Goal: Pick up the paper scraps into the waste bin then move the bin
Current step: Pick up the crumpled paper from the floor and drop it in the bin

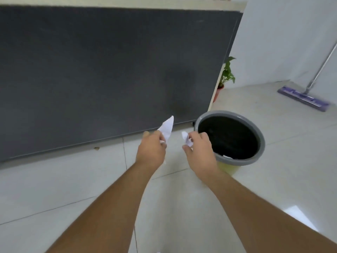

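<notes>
My left hand (152, 149) is closed around a white paper scrap (167, 127) whose pointed end sticks up above the fingers. A smaller crumpled white scrap (186, 138) is pinched in my right hand (199, 148). Both hands hover above the floor just left of the waste bin (259, 132), a round bin with a grey rim, a black liner and a yellow-green body. The right hand overlaps the bin's near-left rim. A bit of white paper (227, 157) shows inside the bin near its front edge.
A large dark grey panel (109, 70) with a pale top stands along the left, close behind the hands. A potted green plant (226, 75) sits at its right end. A purple flat mop (303, 96) lies on the pale tiled floor (273, 179) at the far right. A small brown speck (96, 148) lies by the panel's base.
</notes>
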`<state>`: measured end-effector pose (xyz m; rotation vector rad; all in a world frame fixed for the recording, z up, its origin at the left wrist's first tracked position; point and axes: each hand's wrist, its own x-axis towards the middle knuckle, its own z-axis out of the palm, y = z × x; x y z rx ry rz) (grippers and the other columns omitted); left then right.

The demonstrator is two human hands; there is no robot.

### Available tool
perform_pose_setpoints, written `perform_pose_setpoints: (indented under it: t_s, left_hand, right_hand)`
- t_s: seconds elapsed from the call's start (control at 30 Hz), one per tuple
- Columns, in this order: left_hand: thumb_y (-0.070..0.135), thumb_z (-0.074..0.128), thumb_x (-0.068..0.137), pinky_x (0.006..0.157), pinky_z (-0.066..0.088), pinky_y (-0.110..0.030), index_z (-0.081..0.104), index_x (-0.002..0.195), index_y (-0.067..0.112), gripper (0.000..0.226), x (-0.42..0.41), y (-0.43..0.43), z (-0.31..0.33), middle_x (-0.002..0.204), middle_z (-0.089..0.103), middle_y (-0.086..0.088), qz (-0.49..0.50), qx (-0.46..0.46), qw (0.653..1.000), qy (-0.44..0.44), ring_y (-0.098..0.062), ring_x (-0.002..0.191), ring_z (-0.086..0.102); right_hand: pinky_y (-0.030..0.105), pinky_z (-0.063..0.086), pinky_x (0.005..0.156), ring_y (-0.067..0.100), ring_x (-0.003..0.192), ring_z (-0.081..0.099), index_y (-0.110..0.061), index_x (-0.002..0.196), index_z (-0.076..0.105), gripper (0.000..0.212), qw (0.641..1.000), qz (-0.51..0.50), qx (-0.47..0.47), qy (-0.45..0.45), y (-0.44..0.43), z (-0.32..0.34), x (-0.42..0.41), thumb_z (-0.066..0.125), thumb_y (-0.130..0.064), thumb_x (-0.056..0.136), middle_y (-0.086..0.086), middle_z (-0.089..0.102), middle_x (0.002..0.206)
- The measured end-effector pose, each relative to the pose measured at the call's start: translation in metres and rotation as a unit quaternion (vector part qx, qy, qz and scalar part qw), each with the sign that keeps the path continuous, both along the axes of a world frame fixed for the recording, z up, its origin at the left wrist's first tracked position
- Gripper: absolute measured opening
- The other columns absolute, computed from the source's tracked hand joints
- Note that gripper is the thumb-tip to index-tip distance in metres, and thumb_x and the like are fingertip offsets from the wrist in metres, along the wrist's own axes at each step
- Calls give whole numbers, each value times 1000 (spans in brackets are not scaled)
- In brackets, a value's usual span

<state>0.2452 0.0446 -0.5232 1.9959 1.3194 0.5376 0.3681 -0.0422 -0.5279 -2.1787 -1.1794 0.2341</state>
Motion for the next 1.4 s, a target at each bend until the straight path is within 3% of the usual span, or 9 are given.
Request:
perform_pose_setpoints:
  t_s: [0.13, 0.3, 0.43, 0.77, 0.87, 1.03, 1.17, 1.3, 1.4]
  left_hand:
    - [10, 43, 89, 67, 61, -44, 61, 84, 15, 19, 52, -1, 72, 101, 44, -5, -8, 34, 999, -35, -37, 70, 70]
    - [12, 52, 94, 69, 61, -37, 62, 88, 16, 12, 120, -17, 107, 103, 46, -4, -45, 43, 997, -43, -22, 70, 62]
    - [15, 57, 95, 72, 63, -37, 63, 91, 18, 8, 161, -33, 99, 107, 48, -4, -70, 13, 997, -44, -22, 74, 64]
    - [15, 62, 92, 76, 62, -37, 64, 94, 19, 5, 196, -35, 67, 112, 52, -6, -70, 16, 997, -20, -14, 69, 55]
    - [20, 71, 86, 78, 62, -40, 60, 102, 25, 20, 198, -33, 60, 117, 47, -6, -79, -10, 997, -7, -21, 77, 61]
    - [21, 83, 75, 94, 54, -38, 44, 138, 34, 76, 189, -34, 43, 143, 37, -7, -145, -67, 987, 33, -27, 111, 56]
    - [18, 84, 73, 84, 43, -29, 48, 137, 27, 75, 153, -28, 46, 139, 40, -5, -139, -54, 989, -9, -17, 99, 50]
    - [24, 85, 73, 88, 41, -30, 45, 142, 26, 80, 78, -6, 42, 147, 37, -4, -85, -58, 995, -4, -24, 121, 51]
    - [28, 86, 72, 85, 38, -26, 44, 144, 25, 83, 2, 5, 22, 149, 36, -6, -43, -64, 996, 36, -22, 118, 49]
  right_hand:
    - [28, 46, 82, 19, 92, 53, -19, 108, 56, 15, 997, -29, 68, -14, -2, 75, 40, 62, -21, 94, -1, 47, 103]
    - [27, 48, 90, 13, 96, 54, -20, 125, 57, 32, 988, -136, 75, -7, -21, 115, 111, 63, -22, 94, -2, 50, 113]
    - [31, 52, 90, 21, 102, 61, -21, 130, 57, 39, 981, -186, 55, 31, -35, 109, 149, 66, -20, 92, 6, 57, 124]
    - [27, 47, 80, 21, 97, 59, -19, 126, 59, 34, 983, -176, 34, 42, -37, 73, 169, 65, -18, 92, 9, 57, 120]
    - [31, 50, 85, 25, 102, 61, -18, 133, 54, 43, 985, -166, -7, 55, -33, 64, 171, 66, -21, 92, 11, 56, 125]
    - [46, 53, 97, 29, 113, 60, -25, 145, 38, 70, 984, -157, -76, 40, -32, 47, 166, 73, -31, 84, 9, 55, 131]
    - [47, 50, 101, 26, 116, 60, -24, 143, 43, 65, 987, -148, -43, 46, -33, 35, 139, 72, -32, 85, 6, 59, 131]
    - [43, 47, 105, 20, 120, 56, -26, 142, 45, 60, 992, -106, 3, 62, -28, 19, 80, 69, -33, 87, 0, 56, 132]
    - [41, 50, 99, 18, 114, 57, -26, 134, 52, 50, 996, -44, 53, 64, -21, -3, 19, 68, -35, 87, -3, 55, 125]
